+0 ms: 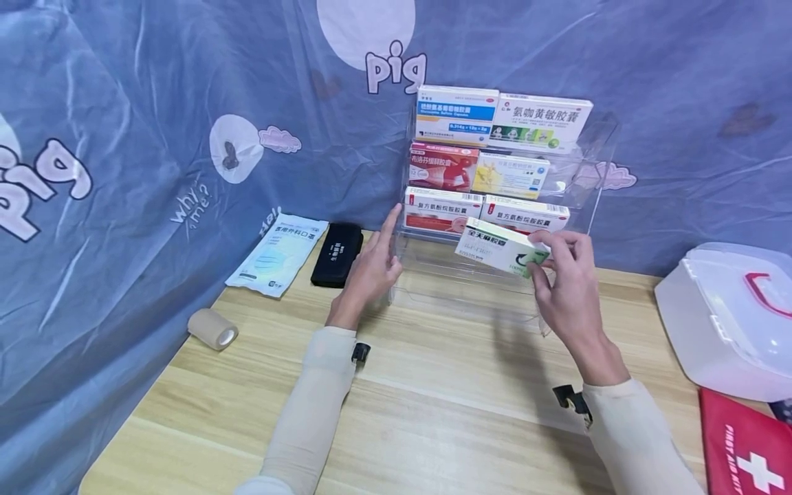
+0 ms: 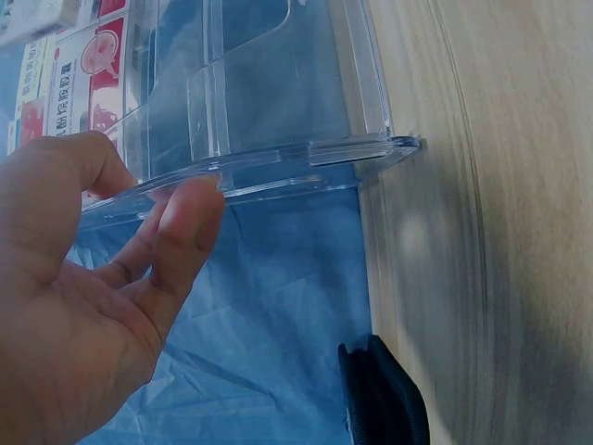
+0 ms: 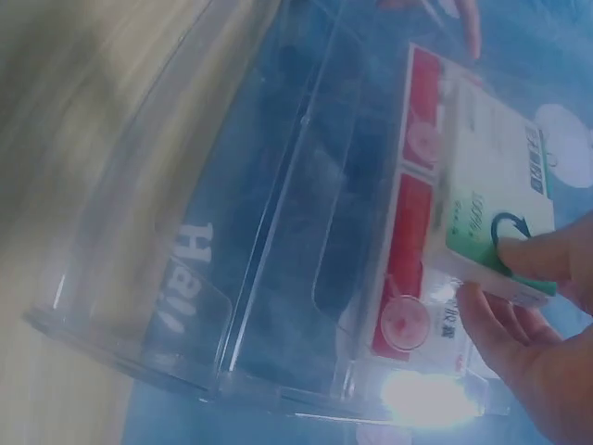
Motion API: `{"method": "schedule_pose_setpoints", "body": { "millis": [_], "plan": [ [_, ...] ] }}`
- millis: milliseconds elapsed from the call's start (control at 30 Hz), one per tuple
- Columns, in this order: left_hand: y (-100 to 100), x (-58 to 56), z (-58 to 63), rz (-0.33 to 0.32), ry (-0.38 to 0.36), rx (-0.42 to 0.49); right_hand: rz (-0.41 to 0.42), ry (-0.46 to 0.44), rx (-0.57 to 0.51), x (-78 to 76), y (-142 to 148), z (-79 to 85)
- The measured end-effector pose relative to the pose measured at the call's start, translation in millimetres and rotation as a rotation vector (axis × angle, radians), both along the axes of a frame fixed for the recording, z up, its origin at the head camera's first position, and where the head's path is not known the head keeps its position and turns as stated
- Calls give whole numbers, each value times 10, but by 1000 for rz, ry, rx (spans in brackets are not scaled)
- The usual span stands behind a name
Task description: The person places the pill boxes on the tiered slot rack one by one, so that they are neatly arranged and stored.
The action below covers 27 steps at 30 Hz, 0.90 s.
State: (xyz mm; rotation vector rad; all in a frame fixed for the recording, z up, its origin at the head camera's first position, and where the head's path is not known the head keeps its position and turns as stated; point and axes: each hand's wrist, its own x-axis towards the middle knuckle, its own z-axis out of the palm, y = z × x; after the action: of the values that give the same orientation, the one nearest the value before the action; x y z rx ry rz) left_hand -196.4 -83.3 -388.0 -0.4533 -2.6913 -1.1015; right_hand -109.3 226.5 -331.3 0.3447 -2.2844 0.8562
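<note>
My right hand point(image 1: 570, 289) pinches a white and green medicine box point(image 1: 498, 247) by its right end. The box is tilted and held in front of the bottom row of a clear display rack point(image 1: 458, 275). In the right wrist view it overlaps two red and white medicine boxes point(image 3: 405, 264) on that row. My left hand point(image 1: 371, 271) is at the rack's left side. In the left wrist view its thumb and fingers hold the edge of the clear side panel point(image 2: 269, 171). Two more rows of medicine boxes point(image 1: 458, 113) stand above, each with two boxes.
Left of the rack lie a black case point(image 1: 337, 254), a face mask packet point(image 1: 278, 254) and a tan bandage roll point(image 1: 212, 328). To the right are a white lidded box point(image 1: 730, 323) with a red handle and a red first aid pouch point(image 1: 736, 440). A blue curtain point(image 1: 247, 69) hangs behind.
</note>
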Motion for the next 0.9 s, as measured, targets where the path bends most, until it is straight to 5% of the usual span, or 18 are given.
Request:
{"method": "schedule_pose_setpoints", "body": {
  "millis": [300,600,900],
  "plan": [
    [-9,-7,-13,1,10,0,-19,-30,86,-238,-75,-216],
    [-3,-13,-11,8,15,-6,27,-52,42,-407,-190,-449],
    [11,-14,-4,-5,-12,14,60,-108,157,-476,-407,-558]
  ]
}}
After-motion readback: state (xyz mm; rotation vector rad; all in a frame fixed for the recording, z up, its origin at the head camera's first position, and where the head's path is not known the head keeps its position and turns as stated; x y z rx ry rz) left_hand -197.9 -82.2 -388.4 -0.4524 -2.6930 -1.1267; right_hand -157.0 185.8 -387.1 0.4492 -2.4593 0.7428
